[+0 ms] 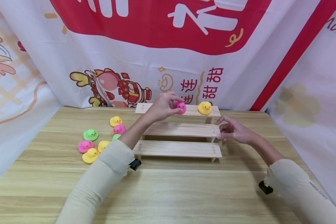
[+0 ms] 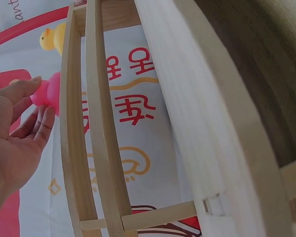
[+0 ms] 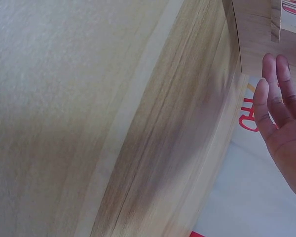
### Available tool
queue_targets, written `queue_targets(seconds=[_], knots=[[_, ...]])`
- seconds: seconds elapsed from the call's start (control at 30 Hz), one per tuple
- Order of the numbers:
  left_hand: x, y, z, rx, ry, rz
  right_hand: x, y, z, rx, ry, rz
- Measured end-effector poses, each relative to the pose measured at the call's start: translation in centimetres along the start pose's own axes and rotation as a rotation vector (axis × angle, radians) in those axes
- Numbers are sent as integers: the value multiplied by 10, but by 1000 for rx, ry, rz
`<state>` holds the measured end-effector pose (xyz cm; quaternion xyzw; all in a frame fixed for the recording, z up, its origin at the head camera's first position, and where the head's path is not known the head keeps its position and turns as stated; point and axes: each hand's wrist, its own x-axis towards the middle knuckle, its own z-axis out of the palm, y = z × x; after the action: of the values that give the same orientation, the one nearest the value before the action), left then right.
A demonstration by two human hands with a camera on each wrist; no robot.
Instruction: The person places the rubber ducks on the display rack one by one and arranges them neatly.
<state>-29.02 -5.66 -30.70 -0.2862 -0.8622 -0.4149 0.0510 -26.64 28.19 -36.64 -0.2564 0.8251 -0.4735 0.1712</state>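
My left hand pinches a pink rubber duck at the top step of a three-step wooden display stand. In the left wrist view the thumb and fingertips hold the pink duck by its sides, right by the top board's edge. To its right, a yellow rubber duck sits on the top step. My right hand is at the stand's right end, beside the middle step. Its fingers look mostly straight in the right wrist view, close against the side panel; firm contact is hard to tell.
Left of the stand, several loose ducks lie on the wooden table: a green duck, a pink duck, a yellow duck and others. My left forearm partly covers this group. A printed cloth hangs behind the stand.
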Motion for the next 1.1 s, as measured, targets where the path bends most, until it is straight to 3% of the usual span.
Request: queue_targets(seconds=[0.4,0.7,1.1], knots=[[1,0,-1,12,0,8,0,-1,-1,-27,12,23],[1,0,-3,39,8,26,2,0,-3,-27,1,-31],[1,3,-1,35,-22,3,-1,-2,0,3,9,5]])
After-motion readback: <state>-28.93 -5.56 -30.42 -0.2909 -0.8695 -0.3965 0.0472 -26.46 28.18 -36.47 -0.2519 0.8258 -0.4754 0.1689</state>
